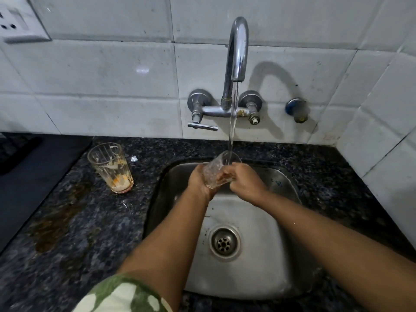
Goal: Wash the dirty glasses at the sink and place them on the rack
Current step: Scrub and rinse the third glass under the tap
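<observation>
Both hands over the sink point(258, 273), together on one glass point(219, 171): left hand point(199, 179) wrapped round it, right hand point(244, 180) gripping its base end. Glass tilted, tap point(236, 50) water running into it. Second dirty glass point(111, 167) upright on the counter point(90, 221), left of the sink.

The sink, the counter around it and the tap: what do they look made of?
Sink: likely stainless steel, brushed grey with dull reflections. Counter: seemingly polished granite, dark with pale speckles. Tap: chrome-looking metal, mirror-bright, with rusty spots near its base.
</observation>
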